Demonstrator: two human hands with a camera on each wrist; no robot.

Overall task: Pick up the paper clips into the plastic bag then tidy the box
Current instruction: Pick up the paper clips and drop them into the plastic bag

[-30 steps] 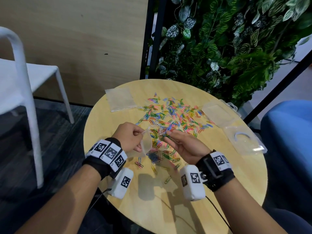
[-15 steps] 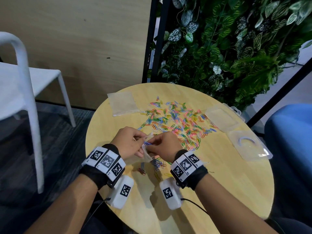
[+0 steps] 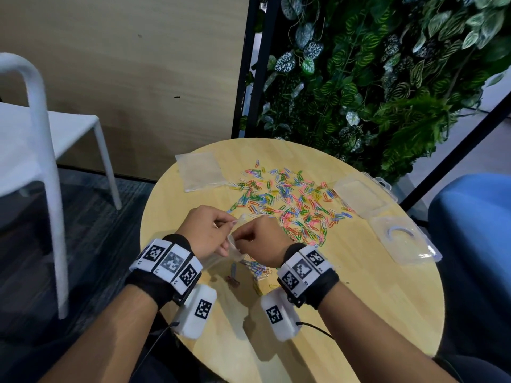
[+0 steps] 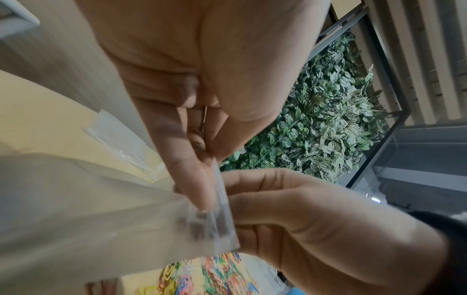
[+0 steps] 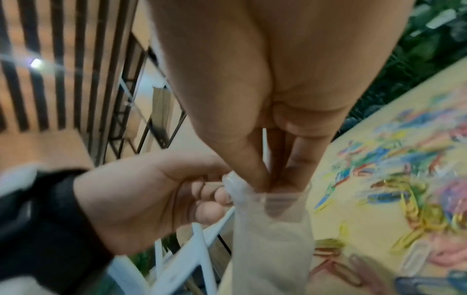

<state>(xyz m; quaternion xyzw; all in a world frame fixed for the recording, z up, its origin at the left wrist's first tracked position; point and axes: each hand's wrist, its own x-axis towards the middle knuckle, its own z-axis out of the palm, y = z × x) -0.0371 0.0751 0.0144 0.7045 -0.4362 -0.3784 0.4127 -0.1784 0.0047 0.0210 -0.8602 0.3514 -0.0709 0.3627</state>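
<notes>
I hold a small clear bag (image 3: 234,246) between my two hands, above the near part of a round wooden table (image 3: 345,313). My left hand (image 3: 206,230) pinches one side of the bag's open top, thumb and fingertips pressed together on the plastic. My right hand (image 3: 262,239) has its thumb and fingers bunched together and pushed down into the mouth of the bag; in the right wrist view those fingertips (image 5: 262,179) sit just inside the rim. I cannot tell whether they hold a clip.

A loose spread of coloured paper clips (image 3: 293,205) lies on the table beyond my hands. A few more clips (image 3: 255,269) lie beneath my hands, seen through or beside the hanging bag.

A second flat bag (image 3: 200,171) lies at the far left of the table. At the right edge sits a clear plastic box (image 3: 362,194) with its lid (image 3: 402,239) lying open nearer me. A white chair (image 3: 41,139) stands to the left of the table.
</notes>
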